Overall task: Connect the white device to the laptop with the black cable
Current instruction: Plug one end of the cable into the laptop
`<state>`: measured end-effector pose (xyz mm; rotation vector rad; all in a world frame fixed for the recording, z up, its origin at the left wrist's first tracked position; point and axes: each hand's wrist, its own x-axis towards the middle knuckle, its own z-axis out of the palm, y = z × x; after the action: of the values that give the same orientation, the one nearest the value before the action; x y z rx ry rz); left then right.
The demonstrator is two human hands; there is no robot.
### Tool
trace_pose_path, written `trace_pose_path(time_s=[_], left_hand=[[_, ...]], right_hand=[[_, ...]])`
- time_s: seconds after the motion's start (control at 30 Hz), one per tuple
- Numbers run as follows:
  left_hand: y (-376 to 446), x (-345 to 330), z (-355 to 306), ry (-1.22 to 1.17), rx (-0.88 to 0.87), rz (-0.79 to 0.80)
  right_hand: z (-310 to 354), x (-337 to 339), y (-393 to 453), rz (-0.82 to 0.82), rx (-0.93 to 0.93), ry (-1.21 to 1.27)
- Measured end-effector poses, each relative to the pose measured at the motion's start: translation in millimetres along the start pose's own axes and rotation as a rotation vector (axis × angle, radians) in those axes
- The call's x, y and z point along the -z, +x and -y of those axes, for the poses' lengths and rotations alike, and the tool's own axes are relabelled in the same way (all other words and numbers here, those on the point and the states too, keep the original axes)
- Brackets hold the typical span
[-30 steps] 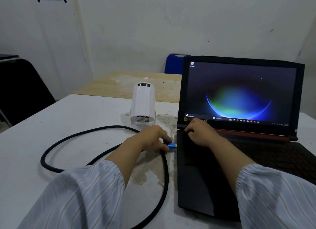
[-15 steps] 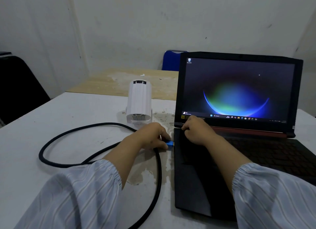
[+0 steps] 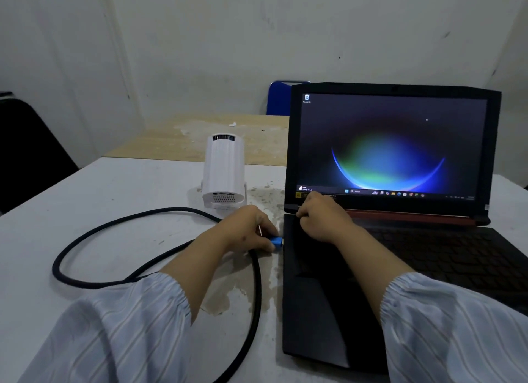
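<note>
An open black laptop (image 3: 320,297) with a lit screen sits on the white table (image 3: 85,211) at the right. The white device (image 3: 223,173) lies just left of the screen, its vented end facing me. A thick black cable (image 3: 100,234) loops across the table. My left hand (image 3: 248,228) pinches the cable's blue plug (image 3: 276,241), whose metal tip touches the laptop's left edge. My right hand (image 3: 320,215) rests curled on the laptop's rear left corner, pressing on the base near the hinge.
A bare wooden tabletop (image 3: 228,136) adjoins the white table behind the device. A blue chair back (image 3: 280,96) shows behind the laptop. A black chair (image 3: 25,154) stands at the far left. Brown stains mark the table near the laptop's left edge.
The blue plug in my left hand has moved right, closing the small gap to the laptop's left edge. My right hand stays on the laptop's corner.
</note>
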<state>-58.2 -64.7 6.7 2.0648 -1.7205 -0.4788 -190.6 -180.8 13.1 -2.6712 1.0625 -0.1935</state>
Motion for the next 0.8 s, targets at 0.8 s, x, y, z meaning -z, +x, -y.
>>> trace_pose_path(time_s=[0.8], left_hand=[[-30, 10, 30, -0.051, 0.175, -0.333]], right_hand=[[22, -2, -14, 0.05, 0.059, -0.101]])
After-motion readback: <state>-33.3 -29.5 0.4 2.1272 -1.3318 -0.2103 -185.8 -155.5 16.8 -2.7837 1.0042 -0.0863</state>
